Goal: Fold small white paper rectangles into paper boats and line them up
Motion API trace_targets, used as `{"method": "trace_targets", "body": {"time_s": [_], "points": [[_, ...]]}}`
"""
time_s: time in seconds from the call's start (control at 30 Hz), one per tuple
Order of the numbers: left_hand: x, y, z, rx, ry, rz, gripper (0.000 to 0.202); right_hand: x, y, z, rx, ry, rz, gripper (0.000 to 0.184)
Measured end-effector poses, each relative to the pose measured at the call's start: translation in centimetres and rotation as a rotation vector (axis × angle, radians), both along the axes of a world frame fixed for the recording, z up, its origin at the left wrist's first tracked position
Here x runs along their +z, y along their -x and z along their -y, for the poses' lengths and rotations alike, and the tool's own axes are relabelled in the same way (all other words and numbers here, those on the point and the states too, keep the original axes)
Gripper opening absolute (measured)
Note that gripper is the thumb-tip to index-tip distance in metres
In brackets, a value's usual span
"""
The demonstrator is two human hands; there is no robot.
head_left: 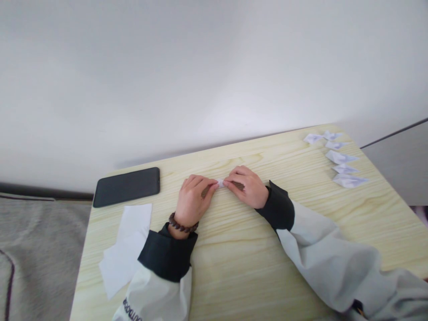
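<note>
- Small white paper piece (220,183): between the fingertips of both hands, near the middle of the table (234,272) toward its far edge; most of it is covered by the fingers, so its full shape cannot be told.
- Left hand (193,198): thumb and forefinger pinched together on the left end of the paper (a brown beaded bracelet (182,226) circles the wrist, just above a black cuff (169,254)).
- Right hand (246,186): thumb and forefinger clamped on the right end, the other fingers curled behind.
- White sheets (123,256): flat and overlapping at the left side of the table, partly hidden by the left sleeve (160,290).
- Black phone (127,187): lying flat at the far left, beyond the sheets and apart from the left hand.
- Folded paper shapes (349,180): six pointed white ones at the far right, five in a rough column and one just left of the farthest (all well apart from the right hand).
- Pale wall (214,71): behind the table's far edge.
</note>
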State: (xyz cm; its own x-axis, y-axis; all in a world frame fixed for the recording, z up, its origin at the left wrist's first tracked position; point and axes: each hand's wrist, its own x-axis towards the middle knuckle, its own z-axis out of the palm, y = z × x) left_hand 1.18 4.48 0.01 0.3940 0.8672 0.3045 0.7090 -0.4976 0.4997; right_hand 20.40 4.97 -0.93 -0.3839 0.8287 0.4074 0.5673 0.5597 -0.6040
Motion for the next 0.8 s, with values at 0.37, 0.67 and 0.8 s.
{"method": "trace_targets", "body": {"time_s": [0.37,0.67,0.8], "points": [[-0.03,-0.04,0.02,0.0,-0.032,-0.04,0.014,-0.04,0.03,0.0,0.008,-0.01,0.031,0.013],[-0.42,-0.31,0.25,0.021,-0.071,-0.112,0.017,0.05,0.18,-0.07,-0.001,0.025,0.071,0.014],[-0.55,-0.43,0.25,0.034,-0.093,-0.088,0.017,-0.18,0.2,-0.06,-0.019,0.034,0.041,0.009]]}}
